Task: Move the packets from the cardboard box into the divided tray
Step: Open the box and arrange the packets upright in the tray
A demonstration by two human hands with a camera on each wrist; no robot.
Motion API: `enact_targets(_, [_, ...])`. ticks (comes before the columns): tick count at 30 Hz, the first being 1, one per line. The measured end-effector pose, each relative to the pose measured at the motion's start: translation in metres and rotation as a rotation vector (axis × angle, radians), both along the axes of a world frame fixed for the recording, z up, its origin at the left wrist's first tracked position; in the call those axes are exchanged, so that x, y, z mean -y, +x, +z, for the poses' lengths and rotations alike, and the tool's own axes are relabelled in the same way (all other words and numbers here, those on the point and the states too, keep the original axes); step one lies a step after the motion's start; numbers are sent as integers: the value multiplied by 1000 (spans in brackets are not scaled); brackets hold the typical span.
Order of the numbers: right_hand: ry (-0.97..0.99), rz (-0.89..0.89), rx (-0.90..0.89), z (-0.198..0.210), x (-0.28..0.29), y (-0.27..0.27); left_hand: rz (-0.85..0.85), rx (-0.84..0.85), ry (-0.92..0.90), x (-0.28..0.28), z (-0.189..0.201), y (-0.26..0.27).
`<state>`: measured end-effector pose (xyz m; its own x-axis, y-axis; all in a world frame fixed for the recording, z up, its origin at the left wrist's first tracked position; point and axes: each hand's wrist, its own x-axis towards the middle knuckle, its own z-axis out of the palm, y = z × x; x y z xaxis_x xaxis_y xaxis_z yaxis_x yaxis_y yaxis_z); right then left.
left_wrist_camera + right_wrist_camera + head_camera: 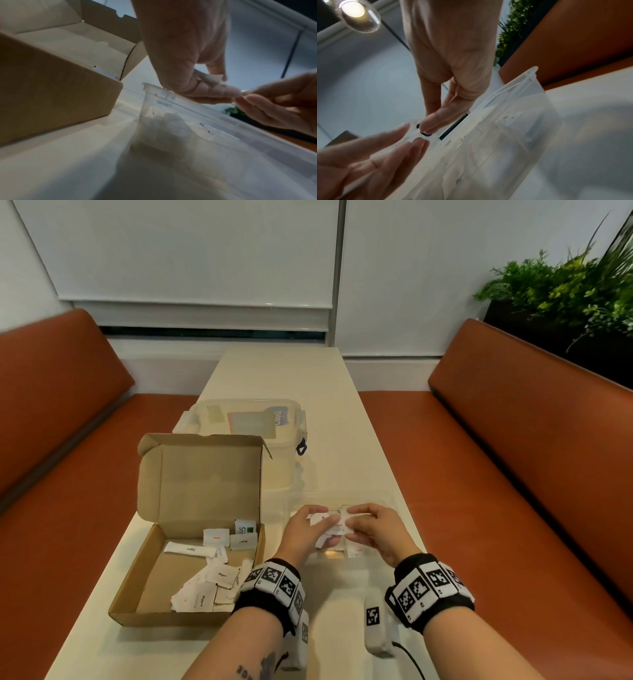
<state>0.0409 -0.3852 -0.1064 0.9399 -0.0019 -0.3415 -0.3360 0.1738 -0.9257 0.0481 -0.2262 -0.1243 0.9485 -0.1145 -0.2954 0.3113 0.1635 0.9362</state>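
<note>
An open cardboard box [150, 587] lies on the left of the table, with several white packets [212, 577] loose inside. To its right stands the clear divided tray [383, 498], and both hands hover over it. My left hand [327, 518] grips a small bunch of white packets [323, 537]. My right hand [349, 520] pinches one packet [342, 527] of that bunch between thumb and fingers. The left wrist view shows my left hand [221, 85] pinching a white packet [212, 78] above the tray [188, 121]. One packet with red print [358, 551] lies in a near compartment.
A clear lidded plastic container [246, 422] stands behind the box. A white marker block [375, 625] with a cable lies on the table [291, 378] by my right wrist. Orange benches [513, 474] flank the table, with a plant [565, 285] at the back right.
</note>
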Motion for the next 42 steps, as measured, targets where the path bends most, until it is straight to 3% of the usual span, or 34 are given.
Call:
enact_targets(6, [-86, 11, 63, 1, -2, -3, 46, 51, -10, -5, 1, 4])
enact_targets(12, [-552, 166, 174, 1, -7, -1, 0, 100, 44, -7, -2, 2])
enact_targets(16, [-682, 79, 269, 4, -9, 4, 130, 54, -12, -8, -4, 5])
enact_targets(22, [-891, 208, 195, -1, -16, 10, 230, 9, -84, -15, -9, 7])
enact_targets(26, [-1073, 183, 201, -13, -31, 15, 274, 3, -92, -18, -14, 6])
enact_targets(33, [-1272, 226, 151, -32, -43, 18, 267, -16, -68, -21, -15, 5])
enact_targets(42, [-1300, 270, 193, -34, -49, 19, 234, -5, -57, -20, -14, 6])
